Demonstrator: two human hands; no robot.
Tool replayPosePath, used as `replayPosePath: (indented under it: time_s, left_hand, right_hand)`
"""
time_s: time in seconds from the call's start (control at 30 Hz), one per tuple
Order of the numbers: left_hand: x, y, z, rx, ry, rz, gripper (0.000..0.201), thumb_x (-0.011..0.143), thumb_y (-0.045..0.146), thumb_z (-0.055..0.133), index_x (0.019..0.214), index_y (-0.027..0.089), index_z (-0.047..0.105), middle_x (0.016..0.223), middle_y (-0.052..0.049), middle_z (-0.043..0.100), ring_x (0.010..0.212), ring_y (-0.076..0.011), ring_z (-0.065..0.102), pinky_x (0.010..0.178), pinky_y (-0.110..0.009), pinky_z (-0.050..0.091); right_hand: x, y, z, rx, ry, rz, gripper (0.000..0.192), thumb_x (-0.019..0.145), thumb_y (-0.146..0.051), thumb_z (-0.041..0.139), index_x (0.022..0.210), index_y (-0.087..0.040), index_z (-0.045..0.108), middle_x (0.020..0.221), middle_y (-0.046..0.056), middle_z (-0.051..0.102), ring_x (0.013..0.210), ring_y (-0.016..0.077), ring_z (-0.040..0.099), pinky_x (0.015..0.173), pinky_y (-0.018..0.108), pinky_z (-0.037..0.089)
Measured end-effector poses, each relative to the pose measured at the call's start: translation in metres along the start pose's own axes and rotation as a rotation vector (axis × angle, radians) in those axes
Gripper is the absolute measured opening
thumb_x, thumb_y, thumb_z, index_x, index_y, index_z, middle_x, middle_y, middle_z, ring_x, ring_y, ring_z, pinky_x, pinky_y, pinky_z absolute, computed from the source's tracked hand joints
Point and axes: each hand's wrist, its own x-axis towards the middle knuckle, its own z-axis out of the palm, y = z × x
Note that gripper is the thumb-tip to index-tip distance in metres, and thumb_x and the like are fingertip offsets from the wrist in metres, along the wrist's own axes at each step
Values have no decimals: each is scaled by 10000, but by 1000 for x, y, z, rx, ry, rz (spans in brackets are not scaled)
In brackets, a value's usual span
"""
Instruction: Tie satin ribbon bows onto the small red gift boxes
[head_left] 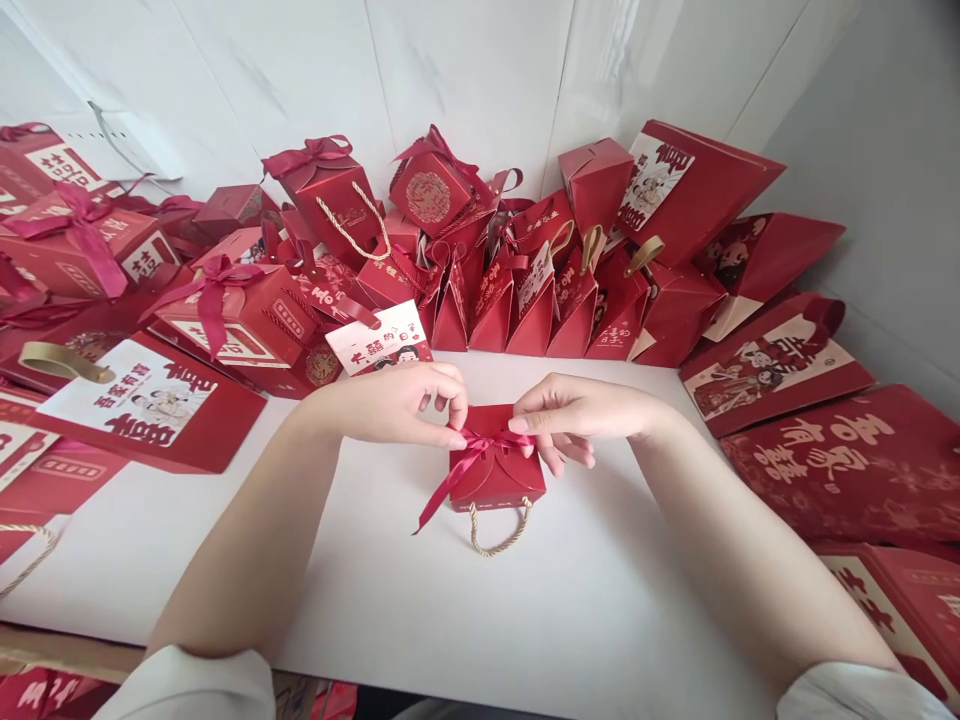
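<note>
Left hand [394,405] and right hand [581,408] pinch the ribbon [466,466] on 1 red box [499,487] mid-desk [600,590], probably keeping it even; knot [489,442]'s kinda hard to see. Other boxes [491,305] line the back, likely for elbow room.

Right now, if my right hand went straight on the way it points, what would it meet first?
The pink ribbon on the red box, which your right hand seems to be touching; beyond it, likely your left hand, though depth is unclear.
</note>
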Motion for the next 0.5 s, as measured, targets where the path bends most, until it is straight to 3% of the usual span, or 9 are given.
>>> replayPosePath:
  time_s: [0.1, 0.3, 0.5]
  left_hand:
    - [2, 0, 3, -20, -2, -30, 339, 814, 546, 618, 756, 218, 683, 935, -24, 581, 805, -164, 475, 703, -287, 357]
    - [4, 1, 6, -36, -15, -50, 373, 853, 519, 560, 667, 198, 596, 891, -13, 578, 729, -144, 484, 697, -288, 353]
    - [12, 1, 18, -50, 143, -84, 501, 825, 568, 566, 528, 172, 491, 766, -17, 511, 632, -128, 428, 630, -307, 339]
  right_hand:
    - [0, -1, 1, -21, 23, 16, 460, 879, -578, 613, 757, -135, 633, 595, 37, 679, 384, 70, 500, 383, 175, 393]
    - [0, -3, 4, -47, 50, 39, 272, 878, -364, 585, 700, -161, 555, 587, 20, 663, 409, 74, 493, 393, 171, 385]
    - [-2, -8, 7, -95, 73, 61, 253, 864, -340, 566, 679, -171, 537, 573, 12, 651, 420, 82, 500, 409, 182, 397]
